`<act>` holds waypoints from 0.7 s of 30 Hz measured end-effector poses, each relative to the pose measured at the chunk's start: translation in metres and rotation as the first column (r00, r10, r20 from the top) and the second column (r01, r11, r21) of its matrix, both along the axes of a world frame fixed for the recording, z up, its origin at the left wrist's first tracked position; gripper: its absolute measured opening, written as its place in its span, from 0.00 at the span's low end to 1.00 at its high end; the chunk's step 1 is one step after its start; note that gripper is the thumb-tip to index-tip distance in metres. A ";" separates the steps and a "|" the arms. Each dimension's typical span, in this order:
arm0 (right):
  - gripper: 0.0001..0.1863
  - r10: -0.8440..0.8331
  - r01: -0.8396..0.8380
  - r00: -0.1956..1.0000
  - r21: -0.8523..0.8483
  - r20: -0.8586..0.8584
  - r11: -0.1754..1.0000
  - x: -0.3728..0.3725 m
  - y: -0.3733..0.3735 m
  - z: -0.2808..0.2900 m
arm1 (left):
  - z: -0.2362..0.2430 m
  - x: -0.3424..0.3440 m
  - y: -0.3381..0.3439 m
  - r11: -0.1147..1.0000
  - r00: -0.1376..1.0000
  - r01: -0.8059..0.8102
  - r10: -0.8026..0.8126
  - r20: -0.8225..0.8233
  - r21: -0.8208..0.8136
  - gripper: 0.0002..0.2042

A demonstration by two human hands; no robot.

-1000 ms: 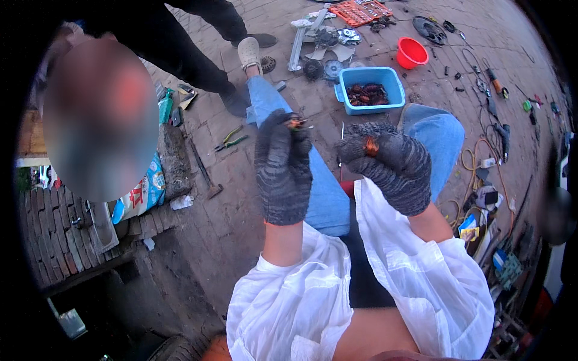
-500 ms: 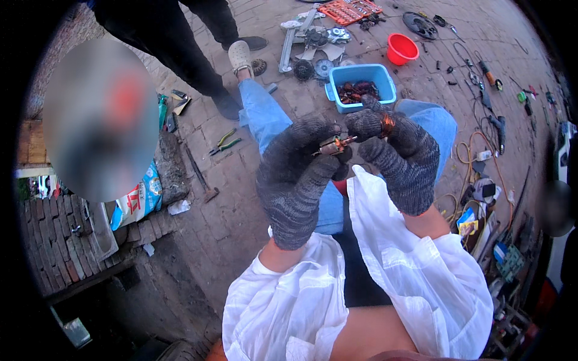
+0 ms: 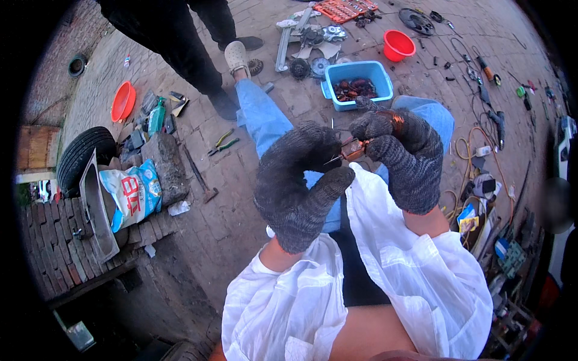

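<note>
Dark grey knitted gloves cover both my hands, held in front of my lap. Between the thumb and fingers of my right hand (image 3: 412,165) is a small motor armature (image 3: 355,150) with copper-coloured windings. Reddish copper wire (image 3: 398,123) shows around one finger of that glove. My left hand (image 3: 292,189) is just left of the armature, its thumb and fingers apart, with the thin shaft end poking into the gap. Beyond my hands, a light blue basin (image 3: 383,77) holds several dark, reddish-brown copper-wound pieces, their exact kind unclear.
A red bowl (image 3: 399,46), an orange tool case (image 3: 346,8) and dismantled parts lie ahead. Pliers (image 3: 224,144) and a hammer (image 3: 208,194) are on the left paving. Cables (image 3: 466,150) and tools spread rightward. Another person's dark-trousered legs (image 3: 174,48) stand ahead left.
My left thumb and fingers have parted from the armature, which now sits in my right hand and is turned differently. The view has shifted slightly.
</note>
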State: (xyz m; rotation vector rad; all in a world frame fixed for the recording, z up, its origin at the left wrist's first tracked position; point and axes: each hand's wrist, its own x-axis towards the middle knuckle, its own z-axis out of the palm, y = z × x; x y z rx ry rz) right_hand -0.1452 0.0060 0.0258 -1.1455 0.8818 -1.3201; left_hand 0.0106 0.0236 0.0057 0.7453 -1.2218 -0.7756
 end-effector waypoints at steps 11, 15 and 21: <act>0.12 -0.131 0.132 0.991 0.076 -0.027 0.988 0.007 -0.001 -0.004 | 0.002 -0.005 0.002 0.976 0.982 -0.185 0.180 0.052 0.112 0.15; 0.13 -0.118 0.110 0.990 0.105 0.078 0.988 0.009 -0.002 -0.007 | 0.000 -0.006 0.004 0.979 0.978 -0.200 0.198 0.061 0.026 0.14; 0.15 -0.056 0.056 0.997 0.007 -0.059 0.998 0.006 -0.001 -0.011 | 0.000 -0.012 0.000 0.996 0.961 -0.075 0.059 -0.271 -0.049 0.21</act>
